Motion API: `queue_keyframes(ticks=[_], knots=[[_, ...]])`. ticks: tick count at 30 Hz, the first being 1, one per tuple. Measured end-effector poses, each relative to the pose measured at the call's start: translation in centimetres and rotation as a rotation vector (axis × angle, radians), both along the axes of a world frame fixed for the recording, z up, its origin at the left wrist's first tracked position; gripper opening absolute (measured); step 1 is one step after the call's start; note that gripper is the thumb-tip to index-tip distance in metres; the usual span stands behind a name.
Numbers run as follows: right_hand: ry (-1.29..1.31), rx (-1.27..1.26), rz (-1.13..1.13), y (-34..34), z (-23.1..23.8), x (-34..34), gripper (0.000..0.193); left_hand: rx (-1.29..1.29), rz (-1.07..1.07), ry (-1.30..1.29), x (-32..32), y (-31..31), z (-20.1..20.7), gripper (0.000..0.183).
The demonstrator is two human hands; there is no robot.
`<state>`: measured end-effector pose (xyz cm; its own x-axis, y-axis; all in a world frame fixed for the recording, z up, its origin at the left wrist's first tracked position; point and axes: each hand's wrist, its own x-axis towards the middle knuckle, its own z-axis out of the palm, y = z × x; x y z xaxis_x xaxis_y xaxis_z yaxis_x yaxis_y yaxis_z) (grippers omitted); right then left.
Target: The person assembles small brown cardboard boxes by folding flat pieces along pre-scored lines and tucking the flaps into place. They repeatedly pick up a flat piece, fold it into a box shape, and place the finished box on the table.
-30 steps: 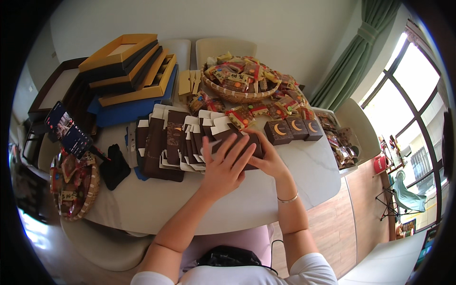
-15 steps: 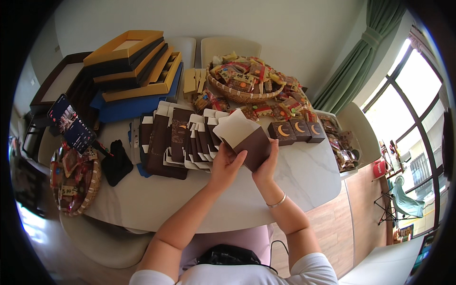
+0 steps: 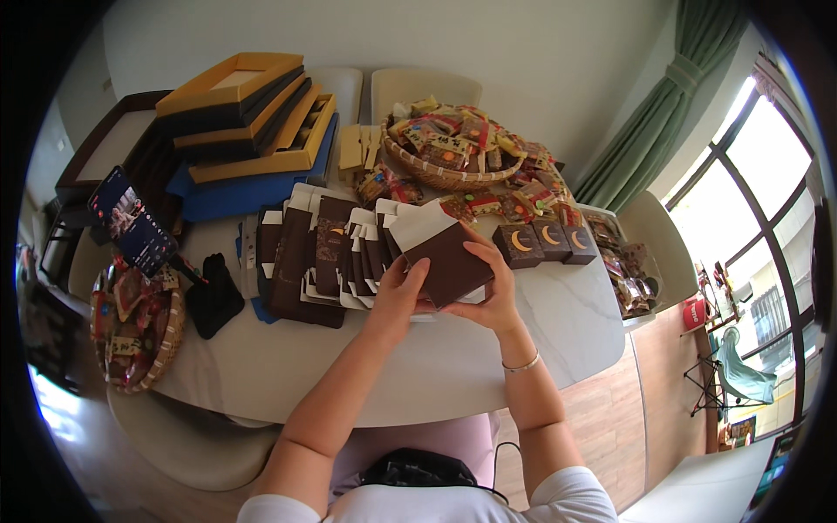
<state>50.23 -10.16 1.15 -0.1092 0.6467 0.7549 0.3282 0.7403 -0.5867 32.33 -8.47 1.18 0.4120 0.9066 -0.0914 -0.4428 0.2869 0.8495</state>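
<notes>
Between my two hands is a dark brown cardboard box (image 3: 449,266) with pale inner flaps standing out at its far end. My left hand (image 3: 398,298) grips its left side, thumb on the near face. My right hand (image 3: 490,283) wraps the right side, fingers over the upper edge and thumb at the lower corner. Just left of the box lie flat, unfolded brown box blanks (image 3: 327,253) with white flaps, overlapping in a row. To the right stand three small folded boxes (image 3: 549,241) with a yellow crescent on the front.
A wicker basket (image 3: 449,177) heaped with wrapped snacks stands at the back, with more packets around it. Yellow and black trays (image 3: 231,113) are stacked back left. A phone (image 3: 131,222) on a stand, a black cloth-like item (image 3: 215,296) and another basket (image 3: 166,366) are at the left.
The box has turned so its brown face is more level toward me. My right hand has shifted its fingers up over the box's edge, and my left hand has slid slightly down and left.
</notes>
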Motion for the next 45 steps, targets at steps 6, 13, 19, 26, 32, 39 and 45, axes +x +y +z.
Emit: queue_keyframes(ticks=[6, 13, 19, 26, 32, 39, 45], knots=[[-0.041, -0.052, 0.029, -0.1, 0.1, -0.1, 0.086, 0.116, 0.009, 0.095, -0.7, 0.3, 0.6, 0.048], [0.546, -0.382, 0.216, -0.3, 0.2, 0.0, 0.061, 0.405, -0.191, 0.352, -1.6, 0.5, 0.8, 0.067], [0.166, -0.124, -0.029, -0.3, -0.9, -0.7, 0.035, -0.123, -0.241, -0.053, -1.2, 0.5, 1.0, 0.065], [0.301, -0.15, 0.115, -0.4, -1.6, -0.1, 0.025, -0.041, -0.132, 0.12, -0.6, 0.6, 0.1, 0.03], [0.749, -0.314, 0.451, -1.5, 1.9, -1.3, 0.044, -0.038, -0.163, 0.091, -1.0, 0.5, 0.2, 0.024], [0.623, -0.502, 0.07, -0.7, -1.0, -1.5, 0.022, 0.813, 0.41, 0.469, 0.1, 0.3, -1.1, 0.073], [0.714, -0.459, -0.06, -0.2, -2.4, -2.6, 0.025, 1.142, 0.42, 0.923, 0.2, -1.3, 0.9, 0.104]])
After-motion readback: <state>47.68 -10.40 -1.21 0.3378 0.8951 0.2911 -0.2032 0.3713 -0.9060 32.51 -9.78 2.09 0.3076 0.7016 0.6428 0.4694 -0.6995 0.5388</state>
